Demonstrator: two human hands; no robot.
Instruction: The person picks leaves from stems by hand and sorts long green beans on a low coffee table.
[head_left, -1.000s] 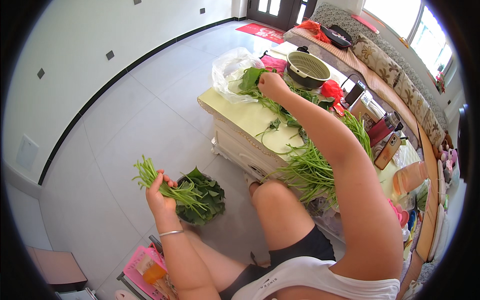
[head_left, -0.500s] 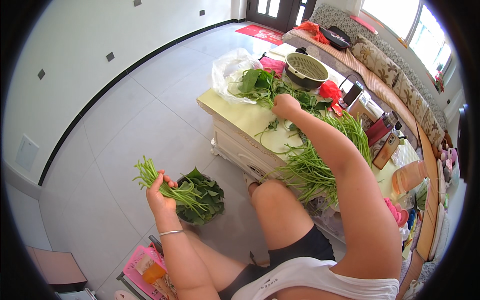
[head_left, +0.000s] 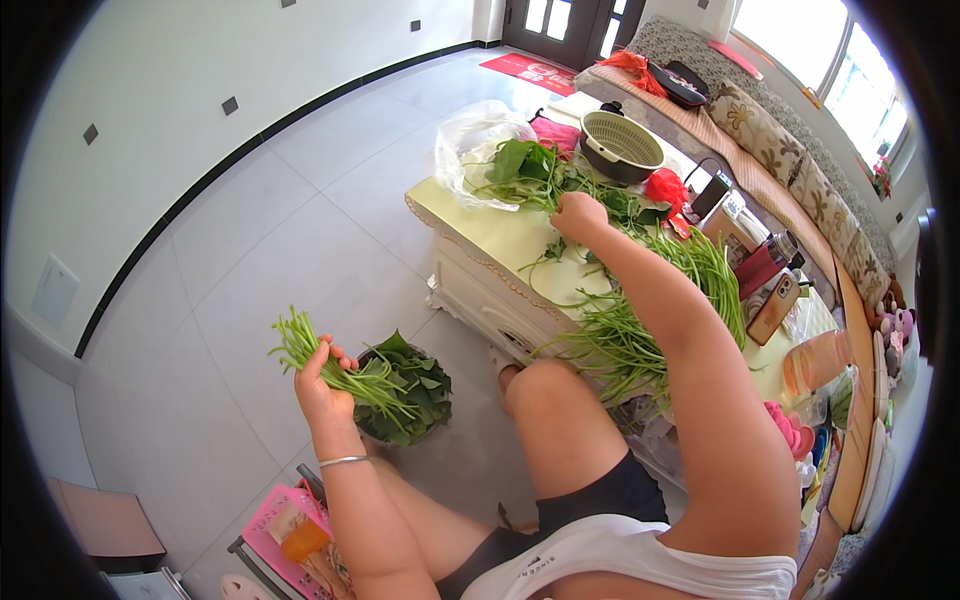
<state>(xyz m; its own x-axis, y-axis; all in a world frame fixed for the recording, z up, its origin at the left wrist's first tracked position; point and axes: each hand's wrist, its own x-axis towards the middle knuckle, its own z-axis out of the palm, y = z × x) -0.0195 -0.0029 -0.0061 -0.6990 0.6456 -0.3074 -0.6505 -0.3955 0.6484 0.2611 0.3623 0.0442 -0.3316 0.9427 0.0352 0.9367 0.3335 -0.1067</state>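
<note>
Head view: the right hand (head_left: 580, 215), back from the clear plastic bag (head_left: 455, 165), now attends to tangled leafy greens (head_left: 525, 165) on the pale-yellow tabletop (head_left: 480, 225), its grip unclear, the left hand (head_left: 323, 395) clasping slender green stems (head_left: 295, 340).

Colander (head_left: 618, 163) on tbl (head_left: 470, 207) btwn bag (head_left: 456, 165) & sofa (head_left: 730, 148); stems (head_left: 622, 335) nearer
</note>
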